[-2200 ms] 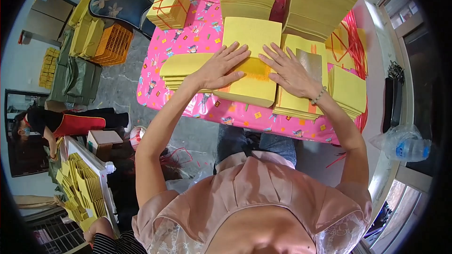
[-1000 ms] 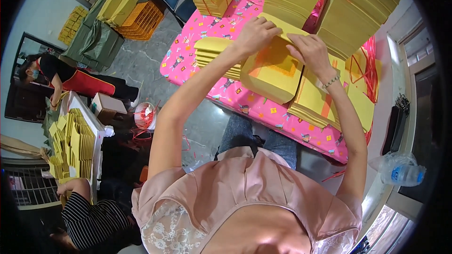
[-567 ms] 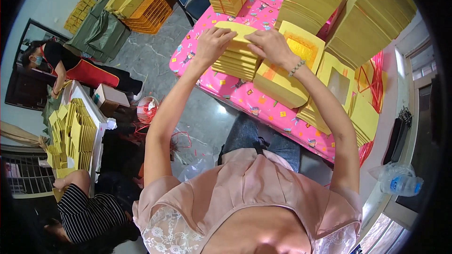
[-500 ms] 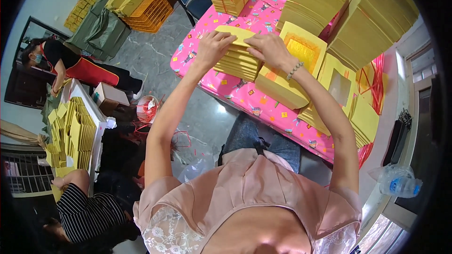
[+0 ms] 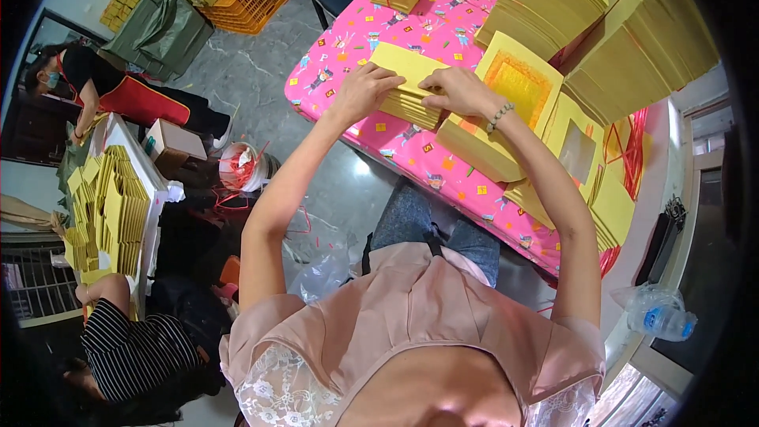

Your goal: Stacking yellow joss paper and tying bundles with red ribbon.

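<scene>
Head view: hands [image 5: 365, 95] partly hide yellow stack [image 5: 406, 65].

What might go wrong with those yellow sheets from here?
The layered stack between the left hand and the right hand shows no tie, so its layers might slip apart if pressed unevenly. The right arm reaches across the gold-patched pile and could nudge its sheets. That pile also lies near the front edge of the pink table, so a hard bump might send some to the floor.
</scene>
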Available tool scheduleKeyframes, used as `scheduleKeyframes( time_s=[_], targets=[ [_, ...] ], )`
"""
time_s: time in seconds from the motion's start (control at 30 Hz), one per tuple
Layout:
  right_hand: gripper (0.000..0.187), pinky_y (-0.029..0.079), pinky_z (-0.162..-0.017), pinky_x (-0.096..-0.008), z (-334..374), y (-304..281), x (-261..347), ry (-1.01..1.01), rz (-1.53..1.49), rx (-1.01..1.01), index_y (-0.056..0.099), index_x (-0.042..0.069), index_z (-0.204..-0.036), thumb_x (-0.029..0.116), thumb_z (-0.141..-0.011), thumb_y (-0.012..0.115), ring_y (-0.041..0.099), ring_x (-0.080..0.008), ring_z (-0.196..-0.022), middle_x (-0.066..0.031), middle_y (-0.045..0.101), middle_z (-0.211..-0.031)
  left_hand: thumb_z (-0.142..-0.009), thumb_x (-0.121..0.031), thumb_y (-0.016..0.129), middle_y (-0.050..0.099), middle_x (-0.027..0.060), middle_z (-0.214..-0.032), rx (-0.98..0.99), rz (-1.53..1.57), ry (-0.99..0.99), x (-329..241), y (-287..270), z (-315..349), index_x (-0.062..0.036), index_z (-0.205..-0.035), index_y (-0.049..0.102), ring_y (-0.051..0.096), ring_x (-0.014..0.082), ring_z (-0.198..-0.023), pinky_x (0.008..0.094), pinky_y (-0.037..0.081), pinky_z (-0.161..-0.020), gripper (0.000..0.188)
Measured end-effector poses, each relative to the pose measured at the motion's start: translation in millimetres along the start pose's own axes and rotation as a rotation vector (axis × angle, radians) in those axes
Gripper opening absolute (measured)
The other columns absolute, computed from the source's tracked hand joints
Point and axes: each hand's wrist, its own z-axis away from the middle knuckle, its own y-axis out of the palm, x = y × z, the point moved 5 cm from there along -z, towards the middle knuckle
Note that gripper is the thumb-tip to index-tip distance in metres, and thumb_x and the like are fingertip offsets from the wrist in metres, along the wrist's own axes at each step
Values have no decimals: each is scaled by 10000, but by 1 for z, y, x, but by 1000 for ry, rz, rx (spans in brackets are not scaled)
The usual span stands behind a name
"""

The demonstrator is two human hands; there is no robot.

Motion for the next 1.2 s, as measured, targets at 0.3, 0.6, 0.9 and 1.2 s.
scheduleKeyframes(
  time_s=[0.3,0.6,0.9,1.2],
  targets=[
    [406,494,-835,-460,-12,8,7,7,111,197,689,10,-946,310,-919,415,649,-363,-879,-200,676,-928,-846,-190,641,693,119,-1024,228,217,-90,23,9,-11,-92,-1113,692,636,283,-942,382,512,-821,288],
    [297,461,-906,-470,22,-19,66,-165,171,-452,580,6,-1161,183,-933,508,589,-361,-1028,-199,606,-1110,-750,-280,750,671,164,-1036,462,235,-76,39,32,-78,-117,-1201,658,634,307,-959,386,509,-819,488],
    [378,495,-943,-367,57,124,86,543,-1480,-200,486,7,-1290,151,-954,580,544,-215,-1170,-119,556,-1249,-750,-327,744,494,150,-1391,760,468,-240,47,44,-88,-175,-1420,466,483,290,-1270,380,386,-1070,741],
    [265,436,-1046,-410,19,162,59,671,-2445,-665,544,30,-1076,36,-854,689,511,-249,-1108,-73,510,-1147,-698,-360,716,498,158,-1397,678,470,-328,57,55,-73,-187,-1422,465,439,316,-1311,401,353,-1095,785]
  ],
)
